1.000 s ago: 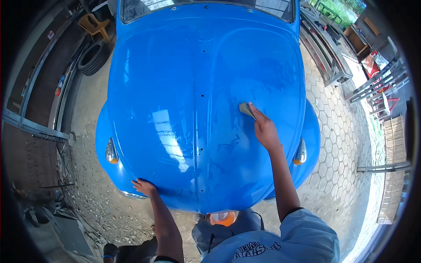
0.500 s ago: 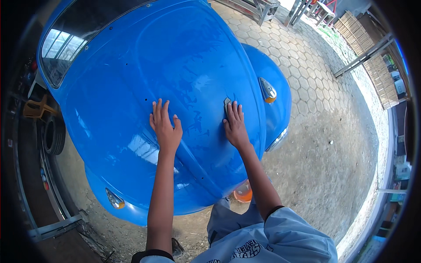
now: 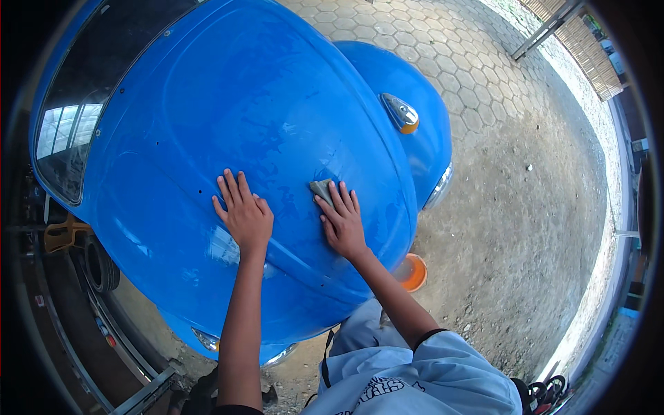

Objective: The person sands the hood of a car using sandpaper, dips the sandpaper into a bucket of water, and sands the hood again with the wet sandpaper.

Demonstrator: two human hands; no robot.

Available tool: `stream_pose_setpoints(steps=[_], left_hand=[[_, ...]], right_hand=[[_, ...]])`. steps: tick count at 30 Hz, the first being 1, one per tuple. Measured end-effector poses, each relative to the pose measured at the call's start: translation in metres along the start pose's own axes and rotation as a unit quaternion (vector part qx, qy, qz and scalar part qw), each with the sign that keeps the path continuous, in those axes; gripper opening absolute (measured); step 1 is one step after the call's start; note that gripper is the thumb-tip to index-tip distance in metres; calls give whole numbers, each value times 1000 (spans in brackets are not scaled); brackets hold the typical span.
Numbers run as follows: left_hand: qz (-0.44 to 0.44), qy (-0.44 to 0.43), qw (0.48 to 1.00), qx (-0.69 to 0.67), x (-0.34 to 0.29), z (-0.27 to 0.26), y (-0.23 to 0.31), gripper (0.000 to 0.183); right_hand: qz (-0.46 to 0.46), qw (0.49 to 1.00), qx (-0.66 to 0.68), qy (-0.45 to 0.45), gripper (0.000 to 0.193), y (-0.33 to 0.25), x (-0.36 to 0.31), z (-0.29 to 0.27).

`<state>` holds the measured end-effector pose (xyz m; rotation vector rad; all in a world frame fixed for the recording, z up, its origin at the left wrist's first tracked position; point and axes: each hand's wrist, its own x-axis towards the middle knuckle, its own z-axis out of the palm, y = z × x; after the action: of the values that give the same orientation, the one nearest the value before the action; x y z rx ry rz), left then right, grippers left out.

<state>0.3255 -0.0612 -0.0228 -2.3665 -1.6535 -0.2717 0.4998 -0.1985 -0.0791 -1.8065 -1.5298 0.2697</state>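
Observation:
In front of me is the rounded blue hood (image 3: 207, 117) of a car, with dark wet streaks across its middle. My left hand (image 3: 247, 218) lies flat on it, fingers spread, holding nothing, beside the raised centre ridge. To the right of that ridge, my right hand (image 3: 344, 228) presses a small folded grey-green piece of sandpaper (image 3: 320, 187) against the paint. Its fingers cover part of the sheet, and one edge sticks out beyond the fingertips.
A blue fender (image 3: 432, 128) with a chrome and orange indicator lamp (image 3: 400, 113) bulges out at the right. An orange bucket (image 3: 416, 274) stands on the ground close to the car's front. A dark windshield (image 3: 76, 117) is at upper left, and a tire (image 3: 102, 265) at far left.
The view has shifted, so the car sits further left. My right hand has slid the sandpaper over the hood toward my left hand, which still lies flat. More of the bucket shows.

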Motion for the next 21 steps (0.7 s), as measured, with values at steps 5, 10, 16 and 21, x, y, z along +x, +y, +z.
stream_pose_setpoints(steps=[5, 10, 16, 21], left_hand=[[12, 1, 1000, 6, 5, 3, -3, 57], [36, 76, 987, -138, 3, 13, -24, 52], [28, 101, 982, -160, 1, 24, -19, 45], [30, 116, 982, -147, 7, 26, -16, 45]], right_hand=[[8, 998, 51, 39, 44, 5, 2, 0], [-16, 996, 55, 61, 43, 6, 5, 7], [-35, 992, 101, 73, 42, 21, -13, 5], [24, 959, 277, 61, 46, 31, -60, -7]])
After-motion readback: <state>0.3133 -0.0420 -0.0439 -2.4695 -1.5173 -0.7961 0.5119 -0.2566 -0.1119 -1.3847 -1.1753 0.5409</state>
